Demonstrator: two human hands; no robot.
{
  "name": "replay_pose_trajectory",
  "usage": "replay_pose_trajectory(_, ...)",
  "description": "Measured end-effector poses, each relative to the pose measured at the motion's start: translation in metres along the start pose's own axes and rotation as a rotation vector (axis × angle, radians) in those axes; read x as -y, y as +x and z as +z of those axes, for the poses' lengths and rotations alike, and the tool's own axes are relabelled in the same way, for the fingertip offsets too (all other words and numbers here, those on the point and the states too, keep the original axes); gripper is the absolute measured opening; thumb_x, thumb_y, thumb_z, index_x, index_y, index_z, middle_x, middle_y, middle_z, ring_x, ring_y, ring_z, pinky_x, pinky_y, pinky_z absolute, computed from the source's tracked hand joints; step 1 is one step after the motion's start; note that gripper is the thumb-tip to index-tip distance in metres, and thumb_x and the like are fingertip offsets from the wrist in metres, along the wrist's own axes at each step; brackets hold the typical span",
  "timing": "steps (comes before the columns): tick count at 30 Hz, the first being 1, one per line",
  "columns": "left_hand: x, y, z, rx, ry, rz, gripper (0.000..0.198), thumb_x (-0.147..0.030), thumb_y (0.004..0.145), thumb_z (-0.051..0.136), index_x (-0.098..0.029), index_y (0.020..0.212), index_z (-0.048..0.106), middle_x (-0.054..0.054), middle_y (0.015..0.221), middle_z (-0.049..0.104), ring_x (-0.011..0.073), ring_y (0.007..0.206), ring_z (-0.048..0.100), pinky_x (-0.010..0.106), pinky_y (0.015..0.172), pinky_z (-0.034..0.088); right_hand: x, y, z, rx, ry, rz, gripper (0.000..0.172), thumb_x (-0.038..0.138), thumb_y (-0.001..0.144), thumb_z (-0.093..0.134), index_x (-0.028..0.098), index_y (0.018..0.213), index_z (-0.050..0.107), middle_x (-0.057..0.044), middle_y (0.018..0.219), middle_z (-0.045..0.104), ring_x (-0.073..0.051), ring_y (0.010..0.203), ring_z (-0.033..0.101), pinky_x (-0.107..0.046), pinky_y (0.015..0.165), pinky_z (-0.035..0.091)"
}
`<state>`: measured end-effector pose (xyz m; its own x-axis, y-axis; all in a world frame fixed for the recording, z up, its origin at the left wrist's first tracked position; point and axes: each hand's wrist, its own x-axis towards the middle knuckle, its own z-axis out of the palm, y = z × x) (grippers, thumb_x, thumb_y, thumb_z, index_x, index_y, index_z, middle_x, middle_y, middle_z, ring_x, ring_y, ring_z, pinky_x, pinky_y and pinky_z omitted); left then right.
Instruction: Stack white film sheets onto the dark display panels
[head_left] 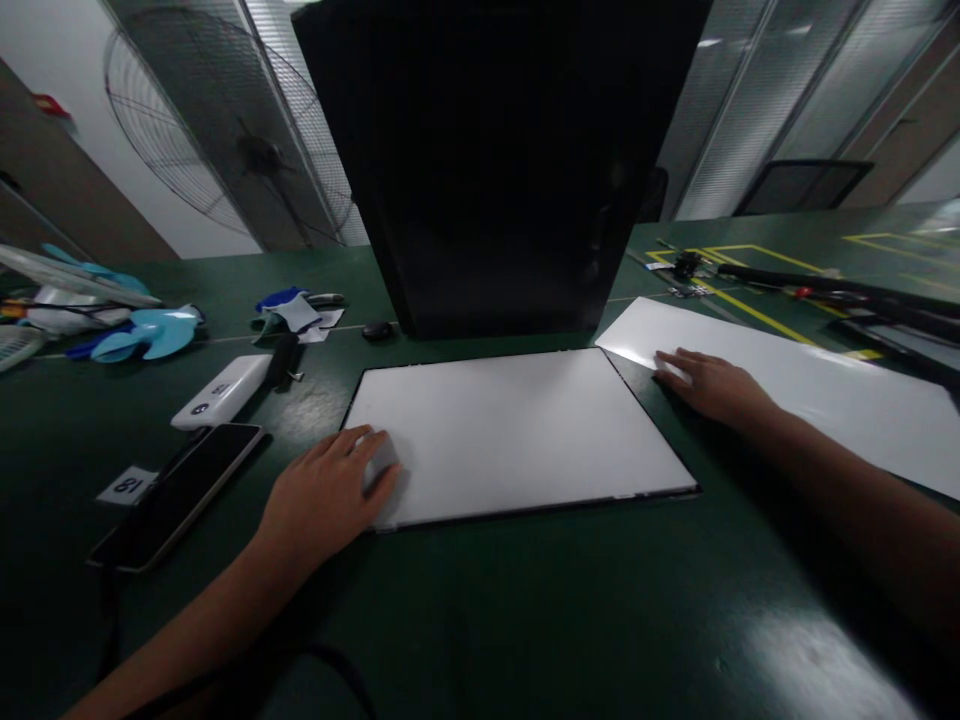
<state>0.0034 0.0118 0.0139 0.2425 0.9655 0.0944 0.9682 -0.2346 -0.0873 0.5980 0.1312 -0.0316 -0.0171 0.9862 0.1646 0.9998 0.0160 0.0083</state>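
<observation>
A white rectangular panel (510, 430) with a thin dark rim lies flat in front of me. My left hand (322, 490) rests over its left edge, thumb and index finger apart on the surface. A greyish patch shows between them; I cannot tell whether it is shadow or a small object. To the right, my right hand (709, 385) has the near left edge of a glossy white sheet (795, 370) between thumb and fingers. That sheet's left corner meets the panel's far right corner. Whatever lies under both palms is hidden.
A large black screen-like slab (502, 170) stands behind the panel. On the left are a phone (180, 495), a white device (223, 390), a black mouse (376, 330) and light-blue items (150, 333). Black rods (862, 290) lie at the right. A fan (259, 155) stands beyond the green table (525, 610).
</observation>
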Motion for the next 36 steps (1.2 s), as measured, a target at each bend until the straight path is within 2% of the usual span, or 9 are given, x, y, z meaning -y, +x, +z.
replay_pose_trajectory(3,-0.002,0.0,-0.003,0.018,0.023,-0.004,0.059,-0.049,0.106,0.042,-0.014,0.146,0.068,0.022,0.153,0.065,0.0423,0.138,0.065,0.064,0.114,0.055,0.01,-0.003,-0.008,0.04,-0.01,0.032,0.08,0.072,0.107,0.016,0.03,0.161,0.058,-0.015,0.16,0.057,-0.043,0.139,0.059,-0.066,0.107,0.053)
replay_pose_trajectory(8,-0.002,0.001,-0.004,0.037,0.033,-0.008,0.059,-0.048,0.107,0.041,-0.014,0.147,0.068,0.022,0.154,0.065,0.0415,0.139,0.065,0.062,0.115,0.055,0.021,-0.006,-0.018,0.063,-0.022,0.054,0.075,0.067,0.109,0.018,0.031,0.161,0.058,-0.015,0.16,0.056,-0.044,0.139,0.056,-0.065,0.107,0.053)
replay_pose_trajectory(18,-0.001,0.002,-0.001,0.036,0.03,0.0,0.062,-0.05,0.107,0.04,-0.012,0.148,0.067,0.023,0.154,0.064,0.0423,0.138,0.065,0.063,0.114,0.055,0.019,-0.001,-0.016,0.056,-0.005,0.103,0.07,0.066,0.108,0.025,0.034,0.164,0.054,-0.015,0.158,0.056,-0.044,0.138,0.053,-0.064,0.106,0.053)
replay_pose_trajectory(23,0.001,0.002,0.0,0.008,0.001,-0.006,0.061,-0.052,0.106,0.041,-0.016,0.145,0.069,0.022,0.153,0.065,0.0429,0.137,0.066,0.065,0.112,0.055,0.021,0.0,-0.015,0.046,-0.015,0.11,0.069,0.065,0.109,0.025,0.035,0.165,0.051,-0.014,0.159,0.056,-0.043,0.136,0.055,-0.064,0.105,0.053)
replay_pose_trajectory(31,0.001,0.002,0.001,0.004,0.015,0.002,0.062,-0.052,0.106,0.039,-0.015,0.145,0.069,0.022,0.153,0.066,0.0424,0.136,0.066,0.064,0.114,0.055,0.023,0.0,-0.013,0.071,-0.052,0.099,0.072,0.062,0.109,0.023,0.024,0.163,0.053,-0.018,0.161,0.053,-0.045,0.137,0.054,-0.064,0.105,0.053)
replay_pose_trajectory(36,0.001,0.002,0.0,0.031,0.047,-0.001,0.063,-0.052,0.107,0.036,-0.015,0.147,0.067,0.021,0.155,0.064,0.041,0.138,0.065,0.063,0.115,0.055,0.023,0.001,-0.012,0.081,-0.078,0.093,0.074,0.061,0.109,0.02,0.021,0.163,0.052,-0.019,0.16,0.053,-0.044,0.136,0.055,-0.063,0.104,0.054)
